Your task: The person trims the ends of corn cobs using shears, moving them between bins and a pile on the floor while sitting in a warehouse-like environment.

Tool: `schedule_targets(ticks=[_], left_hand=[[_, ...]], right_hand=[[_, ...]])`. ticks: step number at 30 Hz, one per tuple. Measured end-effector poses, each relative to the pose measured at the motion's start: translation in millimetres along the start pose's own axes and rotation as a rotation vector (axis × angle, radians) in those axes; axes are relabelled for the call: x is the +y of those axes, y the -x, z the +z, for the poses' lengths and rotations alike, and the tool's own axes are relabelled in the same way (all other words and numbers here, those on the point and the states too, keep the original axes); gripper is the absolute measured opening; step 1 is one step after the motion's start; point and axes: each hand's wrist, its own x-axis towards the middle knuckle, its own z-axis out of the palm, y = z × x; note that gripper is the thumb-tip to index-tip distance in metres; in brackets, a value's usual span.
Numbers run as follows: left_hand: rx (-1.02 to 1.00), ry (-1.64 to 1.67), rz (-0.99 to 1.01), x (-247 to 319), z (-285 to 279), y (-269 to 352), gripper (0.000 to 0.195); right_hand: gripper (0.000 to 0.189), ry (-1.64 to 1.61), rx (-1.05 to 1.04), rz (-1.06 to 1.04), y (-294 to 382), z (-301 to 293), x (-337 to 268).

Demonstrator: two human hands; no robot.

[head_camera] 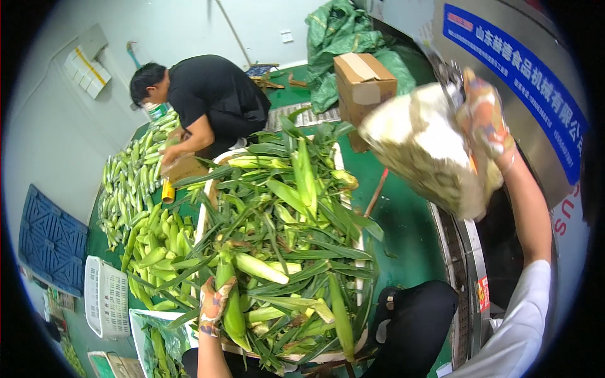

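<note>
My left hand [216, 304], in a patterned glove, grips an ear of corn [233, 312] in its green husk near the front of a white tub [338, 158]. Husk leaves and more ears, some partly stripped, are heaped in the tub above its rim. Raised at the right, my gloved right hand [484, 115] is closed around a broad, pale, stained blade [427, 146] that looks like a cleaver. Motion blurs the blade, and its handle is mostly hidden by the hand. The blade is well apart from the held ear.
A person [208, 101] crouches beyond the tub beside wrapped corn [130, 175]. Loose ears [160, 255] lie left of the tub, near a white crate [108, 297]. A carton [364, 87] and green sacks [338, 52] stand behind. A steel machine [534, 28] flanks my right arm.
</note>
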Motion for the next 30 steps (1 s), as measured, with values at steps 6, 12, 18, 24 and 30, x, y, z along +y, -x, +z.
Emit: schedule_targets(ticks=[6,12,18,24,30], left_hand=[[-0.055,0.558,0.077,-40.2,-9.5,-7.3,0.061],[-0.137,0.555,-0.013,-13.8,-32.4,-10.1,0.062],[0.05,0.846,-0.015,-15.2,-50.9,-3.5,0.034],[0.028,0.681,0.277,-37.6,-34.0,-8.2,0.044],[0.006,0.566,0.481,-32.9,-21.7,2.2,0.053]], right_hand=[[0.051,0.009,0.371,-0.134,-175.2,55.8,-98.7],[0.033,-0.247,0.132,0.008,-166.6,158.1,-222.7],[0.025,-0.571,-0.112,-0.048,-29.5,90.1,-292.4],[0.042,-0.817,-0.513,0.035,68.2,6.9,-315.7],[0.057,-0.925,-0.999,-0.03,104.0,-41.7,-340.7]])
